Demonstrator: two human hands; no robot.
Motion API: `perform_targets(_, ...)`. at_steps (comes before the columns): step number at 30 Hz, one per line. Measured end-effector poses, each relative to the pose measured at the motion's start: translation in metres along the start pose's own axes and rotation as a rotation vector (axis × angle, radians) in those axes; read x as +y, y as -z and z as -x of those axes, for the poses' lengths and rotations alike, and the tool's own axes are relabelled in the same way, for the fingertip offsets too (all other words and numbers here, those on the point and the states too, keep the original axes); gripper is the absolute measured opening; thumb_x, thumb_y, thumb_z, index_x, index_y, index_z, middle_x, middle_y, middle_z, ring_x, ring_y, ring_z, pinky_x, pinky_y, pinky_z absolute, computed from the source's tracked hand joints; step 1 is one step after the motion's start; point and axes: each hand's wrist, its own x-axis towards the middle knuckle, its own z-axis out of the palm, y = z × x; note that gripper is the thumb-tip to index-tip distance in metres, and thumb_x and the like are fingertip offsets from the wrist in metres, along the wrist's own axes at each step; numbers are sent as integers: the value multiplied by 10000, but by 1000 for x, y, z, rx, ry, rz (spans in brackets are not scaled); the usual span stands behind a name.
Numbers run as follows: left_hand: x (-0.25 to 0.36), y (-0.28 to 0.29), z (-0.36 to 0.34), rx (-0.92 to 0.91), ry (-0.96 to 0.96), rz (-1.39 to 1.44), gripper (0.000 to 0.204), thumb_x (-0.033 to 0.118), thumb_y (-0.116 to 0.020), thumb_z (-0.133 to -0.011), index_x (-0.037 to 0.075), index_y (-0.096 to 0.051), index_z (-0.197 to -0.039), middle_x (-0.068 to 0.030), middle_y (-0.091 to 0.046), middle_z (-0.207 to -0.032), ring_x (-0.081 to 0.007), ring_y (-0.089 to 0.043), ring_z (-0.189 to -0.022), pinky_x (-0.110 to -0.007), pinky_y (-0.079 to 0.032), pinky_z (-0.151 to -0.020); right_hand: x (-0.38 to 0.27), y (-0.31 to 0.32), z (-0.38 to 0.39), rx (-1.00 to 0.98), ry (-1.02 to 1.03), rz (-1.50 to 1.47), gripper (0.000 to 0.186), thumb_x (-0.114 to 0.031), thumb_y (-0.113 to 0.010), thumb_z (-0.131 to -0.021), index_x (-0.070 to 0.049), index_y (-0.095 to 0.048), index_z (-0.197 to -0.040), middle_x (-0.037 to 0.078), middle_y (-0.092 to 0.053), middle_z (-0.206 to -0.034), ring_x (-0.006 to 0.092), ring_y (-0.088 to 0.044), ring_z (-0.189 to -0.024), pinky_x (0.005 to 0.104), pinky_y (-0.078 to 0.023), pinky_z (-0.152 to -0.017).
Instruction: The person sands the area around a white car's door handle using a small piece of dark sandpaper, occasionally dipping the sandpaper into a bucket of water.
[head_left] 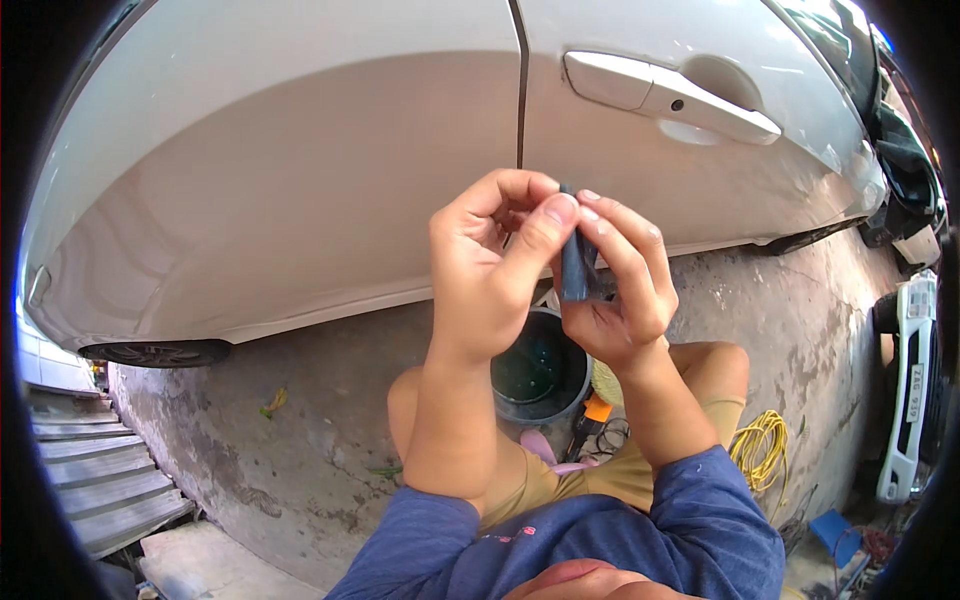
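Note:
Both hands are raised in front of a pale, glossy car door [400, 180]. Between them is a folded dark blue-grey sheet [574, 272] that looks like sandpaper. My left hand [495, 260] pinches its upper end between thumb and fingers. From the other side, my right hand [630, 275] grips the same piece, its fingers bent along the edge and its lower end hanging by the palm. A second car door, with a pale handle [615, 82], lies beyond the dark seam.
Below my hands stands a dark bucket [520, 415] of water. Beside it are a yellowish round pad [606, 382] and an orange-and-black tool [592, 415]. A coiled yellow cord [762, 450] lies on the concrete to the right, near a detached-looking white bumper [905, 390]. Corrugated sheets [110, 470] lie left.

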Motion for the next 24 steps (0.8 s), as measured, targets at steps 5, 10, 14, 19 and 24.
perform_targets(5,7,-10,-5,-62,-286,-269,299,72,-733,-944,-72,-670,-1198,-62,-704,-1006,-116,-649,-941,-255,-519,-859,-12,-16,-24,86,-85,19,559,35,-756,-674,7,-703,-1229,232,-660,-1210,379,-675,-1076,412,-592,-871)
perform_targets(10,13,-17,-25,211,-252,-259,152,51,-745,-937,-50,-748,-1051,-29,-709,-873,-87,-640,-787,-235,-532,-729,-5,-6,-35,-63,-297,-366,554,-42,-756,-728,20,-657,-1269,251,-577,-1348,361,-633,-1136,385,-557,-880)
perform_targets(14,13,-21,-35,229,-311,-370,134,51,-753,-923,-56,-741,-1004,-24,-697,-829,-76,-618,-727,-231,-521,-670,-6,-22,-37,170,-702,-780,302,-54,-674,-971,50,-604,-1247,103,-684,-1055,149,-661,-886,280,-553,-725)
perform_targets(19,15,-25,-41,274,-372,-462,119,45,-757,-907,-59,-712,-943,-63,-706,-812,-91,-641,-715,-244,-530,-635,-5,-22,-58,147,-934,-987,215,-57,-719,-953,58,-663,-1126,96,-699,-932,124,-656,-730,253,-523,-554)
perform_targets(24,14,-26,-48,323,-389,-515,129,47,-762,-894,-61,-690,-896,-85,-719,-768,-116,-682,-702,-268,-560,-633,-8,-33,-61,238,-967,-954,160,-71,-741,-937,76,-705,-986,95,-703,-779,130,-639,-594,265,-516,-533)
